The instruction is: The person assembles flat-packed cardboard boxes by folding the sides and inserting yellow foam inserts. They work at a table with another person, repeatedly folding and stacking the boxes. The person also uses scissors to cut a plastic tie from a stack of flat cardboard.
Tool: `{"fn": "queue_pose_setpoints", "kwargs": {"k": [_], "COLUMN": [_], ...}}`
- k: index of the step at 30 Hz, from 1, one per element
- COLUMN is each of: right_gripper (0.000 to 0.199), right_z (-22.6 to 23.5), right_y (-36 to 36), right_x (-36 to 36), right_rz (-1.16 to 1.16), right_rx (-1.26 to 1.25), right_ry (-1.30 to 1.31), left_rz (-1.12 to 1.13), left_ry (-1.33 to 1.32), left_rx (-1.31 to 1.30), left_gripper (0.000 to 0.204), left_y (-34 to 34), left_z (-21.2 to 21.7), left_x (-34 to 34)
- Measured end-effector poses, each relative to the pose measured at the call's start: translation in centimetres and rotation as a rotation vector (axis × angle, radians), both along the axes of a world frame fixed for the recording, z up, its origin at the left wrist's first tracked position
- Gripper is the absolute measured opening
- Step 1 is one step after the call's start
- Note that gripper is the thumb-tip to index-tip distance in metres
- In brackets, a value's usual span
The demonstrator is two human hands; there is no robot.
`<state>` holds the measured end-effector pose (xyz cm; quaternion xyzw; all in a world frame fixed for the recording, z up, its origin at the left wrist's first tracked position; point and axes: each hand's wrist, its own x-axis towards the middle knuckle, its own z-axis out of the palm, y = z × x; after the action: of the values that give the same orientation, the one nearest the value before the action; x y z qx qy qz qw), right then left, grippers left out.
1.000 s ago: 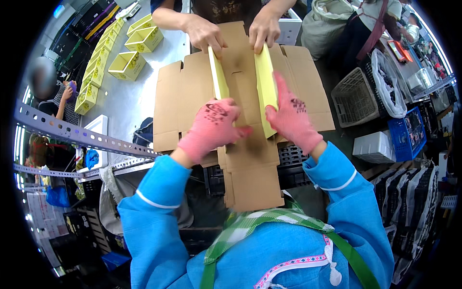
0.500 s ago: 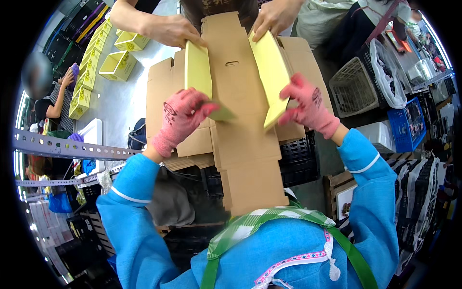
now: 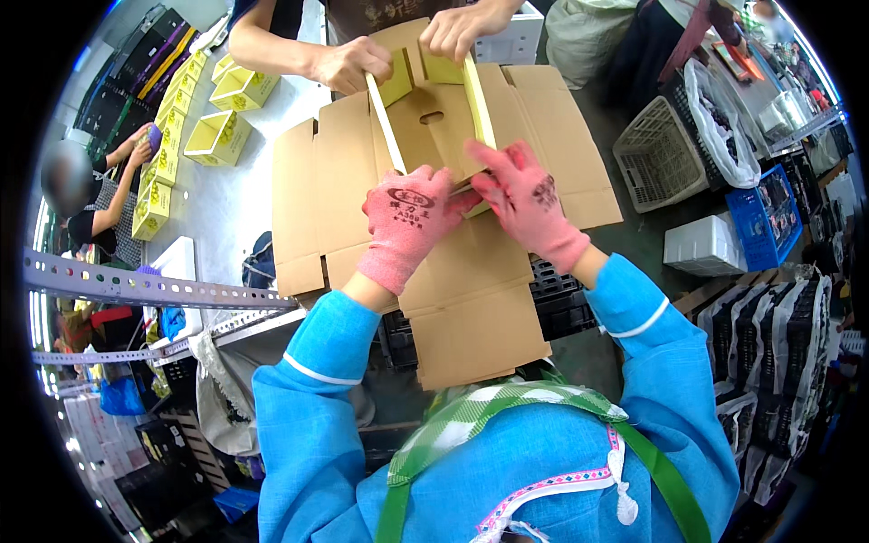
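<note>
A partly folded cardboard box (image 3: 478, 326), brown with yellow outer faces, lies lengthwise before me, its two long sides raised. My left hand (image 3: 405, 217), in a pink knitted glove, is closed at the near left corner, on the folded-in end piece. Opposite it, my right hand (image 3: 529, 201), gloved alike, is closed on the near right corner; its fingertips are partly hidden. Another person's two bare hands grip the tops of the long sides at the far end: one hand (image 3: 353, 65) on the left, the other (image 3: 462, 32) on the right.
Under the box lie flat cardboard blanks (image 3: 566, 149) on a black crate (image 3: 559, 294). Yellow boxes (image 3: 217, 138) line a metal table at left, where another person (image 3: 113, 181) works. At right stand a grey basket (image 3: 661, 158), a blue crate (image 3: 769, 222) and a white foam box (image 3: 701, 244).
Both my hands have moved inward toward each other, folding the yellow end flaps in. The long sides now stand upright and closer together, and the far end flaps have been turned inward.
</note>
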<state>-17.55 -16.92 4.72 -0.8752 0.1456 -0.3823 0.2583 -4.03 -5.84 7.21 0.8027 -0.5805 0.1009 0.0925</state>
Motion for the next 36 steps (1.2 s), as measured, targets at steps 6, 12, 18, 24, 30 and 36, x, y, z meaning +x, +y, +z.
{"fn": "queue_pose_setpoints", "kwargs": {"k": [6,12,18,24,30,36], "right_gripper": [0.036,0.050,0.063,0.074,0.067,0.071], "right_z": [-6.1,-3.4,-2.8,-3.8,-4.5,-1.3], "right_y": [3.7,6.5,5.3,-0.8,-3.1,-3.8], "right_x": [-9.7,-9.2,-5.6,-2.0,-1.3,-1.8], "right_rz": [-0.228,0.034,0.119,-0.228,-0.107,-0.023], "right_rx": [0.693,1.538,0.852,-0.363,-0.361,-0.356], "right_ry": [0.274,-0.146,-0.160,-0.299,-0.217,0.014], "left_rz": [0.031,-0.029,-0.025,-0.264,-0.456,-0.058], "left_ry": [-0.032,-0.007,-0.002,0.474,1.120,0.888], "left_rx": [-0.020,-0.098,-0.008,-0.227,-0.470,-0.913], "left_gripper": [0.037,0.043,0.041,0.031,0.028,0.049], "left_y": [0.3,0.5,0.6,1.5,3.8,0.9], "left_z": [-0.1,-0.4,0.5,0.4,-3.2,-3.9], "left_x": [-0.3,-0.2,-0.2,1.9,2.9,-1.4]}}
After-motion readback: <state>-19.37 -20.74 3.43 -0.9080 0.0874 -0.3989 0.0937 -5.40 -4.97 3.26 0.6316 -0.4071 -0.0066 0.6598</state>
